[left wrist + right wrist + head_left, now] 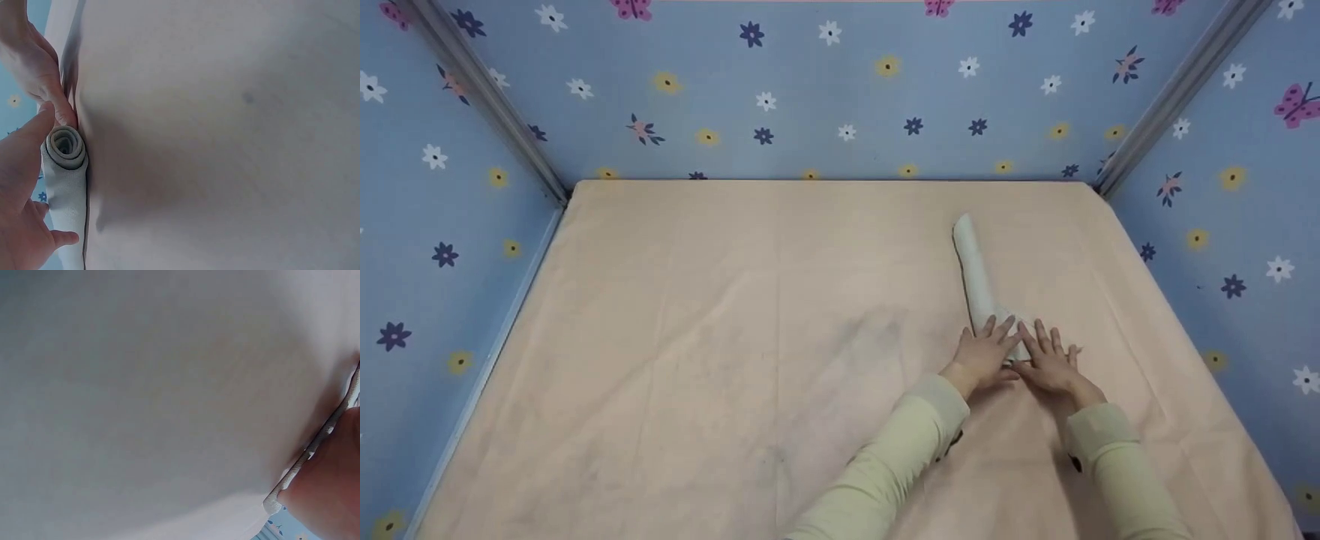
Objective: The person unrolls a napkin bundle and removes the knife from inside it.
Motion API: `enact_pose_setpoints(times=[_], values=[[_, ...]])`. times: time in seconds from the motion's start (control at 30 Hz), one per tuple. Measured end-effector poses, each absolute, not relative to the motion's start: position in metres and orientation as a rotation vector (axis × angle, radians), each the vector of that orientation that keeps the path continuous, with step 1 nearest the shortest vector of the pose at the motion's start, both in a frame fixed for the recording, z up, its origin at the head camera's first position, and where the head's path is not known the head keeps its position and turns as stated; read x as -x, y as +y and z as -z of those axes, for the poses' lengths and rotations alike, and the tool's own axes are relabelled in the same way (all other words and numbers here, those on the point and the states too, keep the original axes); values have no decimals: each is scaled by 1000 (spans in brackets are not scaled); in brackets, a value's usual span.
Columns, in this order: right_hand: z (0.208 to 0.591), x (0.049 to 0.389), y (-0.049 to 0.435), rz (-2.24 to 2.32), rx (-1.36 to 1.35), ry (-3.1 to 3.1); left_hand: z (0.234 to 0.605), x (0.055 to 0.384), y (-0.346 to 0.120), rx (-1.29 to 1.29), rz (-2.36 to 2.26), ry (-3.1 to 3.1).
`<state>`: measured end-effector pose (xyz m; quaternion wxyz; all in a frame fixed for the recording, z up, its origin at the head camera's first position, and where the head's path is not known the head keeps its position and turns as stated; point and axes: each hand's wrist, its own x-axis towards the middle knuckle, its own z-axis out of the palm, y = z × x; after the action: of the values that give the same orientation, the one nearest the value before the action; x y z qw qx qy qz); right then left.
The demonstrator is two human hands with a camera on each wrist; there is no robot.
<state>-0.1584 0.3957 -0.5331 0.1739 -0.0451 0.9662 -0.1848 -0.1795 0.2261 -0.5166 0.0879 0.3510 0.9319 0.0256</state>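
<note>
- The left hand (982,355) rests on the near end of the rolled cloth (975,277), fingers spread.
- The right hand (1051,367) touches it too, fingers spread.
- It lies on the worktop's (720,315) right side.

Free surface (697,337) stretches left of the roll (975,274) — walls (810,64) bar the way at back and both sides.

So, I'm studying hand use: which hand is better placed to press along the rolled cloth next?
Probably the left hand: it lies against the rolled cloth, while the right hand sits farther right.
</note>
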Motion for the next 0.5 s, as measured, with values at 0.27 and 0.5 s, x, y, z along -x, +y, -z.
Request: enact_pose_setpoints(times=[0.27,0.5], values=[[531,157,395,505,138,2750,520,182,226,-1042,-54,2770],[539,155,399,661,204,2768,521,179,224,-1019,-29,2738]])
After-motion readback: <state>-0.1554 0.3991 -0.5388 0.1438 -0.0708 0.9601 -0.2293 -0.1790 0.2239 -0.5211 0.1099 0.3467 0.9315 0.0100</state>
